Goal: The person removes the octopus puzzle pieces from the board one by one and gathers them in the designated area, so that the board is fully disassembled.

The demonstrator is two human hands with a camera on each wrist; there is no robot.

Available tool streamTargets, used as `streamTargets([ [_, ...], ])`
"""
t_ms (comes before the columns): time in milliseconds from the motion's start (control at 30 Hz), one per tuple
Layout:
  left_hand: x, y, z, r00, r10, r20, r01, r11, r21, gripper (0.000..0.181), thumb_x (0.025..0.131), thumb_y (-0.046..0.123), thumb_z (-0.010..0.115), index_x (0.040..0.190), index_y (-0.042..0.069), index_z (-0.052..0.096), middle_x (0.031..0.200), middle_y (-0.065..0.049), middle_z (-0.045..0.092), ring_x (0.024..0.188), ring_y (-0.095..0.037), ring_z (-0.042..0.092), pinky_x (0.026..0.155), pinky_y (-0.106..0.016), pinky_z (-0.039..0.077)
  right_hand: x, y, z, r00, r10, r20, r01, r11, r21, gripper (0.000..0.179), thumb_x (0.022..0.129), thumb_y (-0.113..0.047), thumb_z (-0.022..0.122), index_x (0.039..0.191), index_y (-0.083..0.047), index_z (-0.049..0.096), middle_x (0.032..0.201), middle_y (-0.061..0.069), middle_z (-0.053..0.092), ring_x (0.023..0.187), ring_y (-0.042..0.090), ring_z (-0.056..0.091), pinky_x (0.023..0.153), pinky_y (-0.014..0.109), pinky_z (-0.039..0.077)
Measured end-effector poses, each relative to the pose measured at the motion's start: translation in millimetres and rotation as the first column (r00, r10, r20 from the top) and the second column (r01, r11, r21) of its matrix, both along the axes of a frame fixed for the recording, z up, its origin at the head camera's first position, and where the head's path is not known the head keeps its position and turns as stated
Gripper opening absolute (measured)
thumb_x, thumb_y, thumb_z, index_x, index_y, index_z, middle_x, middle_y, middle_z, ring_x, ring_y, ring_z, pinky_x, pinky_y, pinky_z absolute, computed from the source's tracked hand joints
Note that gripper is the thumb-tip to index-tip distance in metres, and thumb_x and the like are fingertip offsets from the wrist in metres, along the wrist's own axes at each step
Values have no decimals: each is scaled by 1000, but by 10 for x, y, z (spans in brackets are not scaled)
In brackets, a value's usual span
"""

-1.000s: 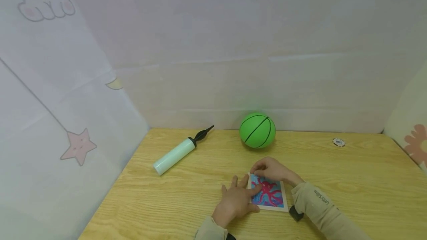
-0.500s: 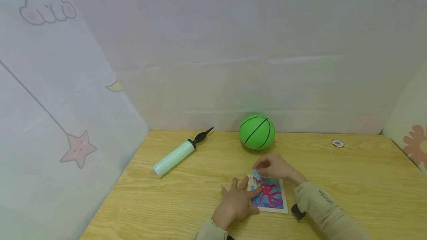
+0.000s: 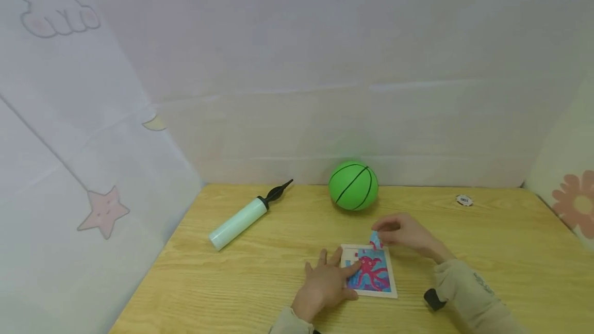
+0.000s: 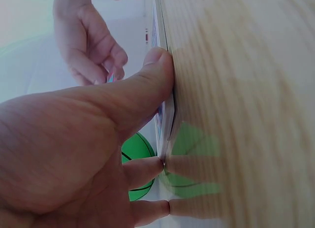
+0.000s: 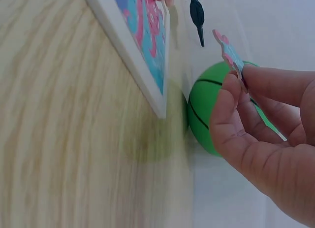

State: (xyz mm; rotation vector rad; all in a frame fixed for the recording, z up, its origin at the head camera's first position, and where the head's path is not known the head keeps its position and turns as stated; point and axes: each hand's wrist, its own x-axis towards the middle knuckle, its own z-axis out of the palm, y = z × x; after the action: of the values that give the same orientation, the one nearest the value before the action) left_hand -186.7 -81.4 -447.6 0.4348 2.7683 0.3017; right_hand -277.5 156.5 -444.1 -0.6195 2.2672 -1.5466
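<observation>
A small jigsaw puzzle (image 3: 378, 272) with a red octopus on blue lies in a pale frame on the table; its far left corner shows a bare gap. My left hand (image 3: 323, 283) spreads over the puzzle's left side, forefinger on the picture and thumb at the near edge. My right hand (image 3: 408, 234) pinches a blue and pink puzzle piece (image 3: 375, 240) between thumb and forefinger, just above the frame's far edge. In the right wrist view that piece (image 5: 230, 53) is tilted and raised off the puzzle.
A green ball (image 3: 353, 185) with black lines stands behind the puzzle against the back cloth. To the left lies a pale green hand pump (image 3: 238, 223) with a black nozzle. One round chip (image 3: 464, 200) is at the far right of the wooden table (image 3: 223, 293).
My right hand has lifted the puzzle piece out of the far left corner and carried it to the right. The left hand stays put on the puzzle.
</observation>
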Motion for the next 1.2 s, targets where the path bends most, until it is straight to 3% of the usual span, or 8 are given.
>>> streamTargets([
  [267,-2,-16,-4,1000,-19,-17,19,1000,-1,63,83,52,66,141,49,41,156,-4,27,140,-42,23,97,-73,26,32,309,27,999,-30,-32,32,998,49,33,93,-13,63,117,9,61,111,17,64,96,23,62,79,37,55],
  [533,11,-22,-6,999,-23,-23,23,1000,3,63,83,52,66,141,49,41,156,-5,27,140,-42,24,97,-73,26,5,592,-101,998,-51,-37,54,996,74,29,93,-8,61,115,11,61,106,17,64,83,15,58,69,30,53],
  [867,-5,-15,-24,999,-34,-35,34,999,4,65,82,52,67,142,48,41,156,-5,28,139,-43,25,95,-74,28,-30,660,-225,998,-50,41,46,995,84,25,94,-8,60,112,9,63,94,13,66,72,14,57,63,28,51],
  [1200,-9,-24,-48,999,-31,-31,32,999,12,65,82,52,67,141,48,41,156,-4,28,139,-43,24,95,-74,28,-69,600,-281,990,-49,-133,77,974,215,17,90,-8,65,102,2,70,98,9,69,83,15,57,69,24,48],
])
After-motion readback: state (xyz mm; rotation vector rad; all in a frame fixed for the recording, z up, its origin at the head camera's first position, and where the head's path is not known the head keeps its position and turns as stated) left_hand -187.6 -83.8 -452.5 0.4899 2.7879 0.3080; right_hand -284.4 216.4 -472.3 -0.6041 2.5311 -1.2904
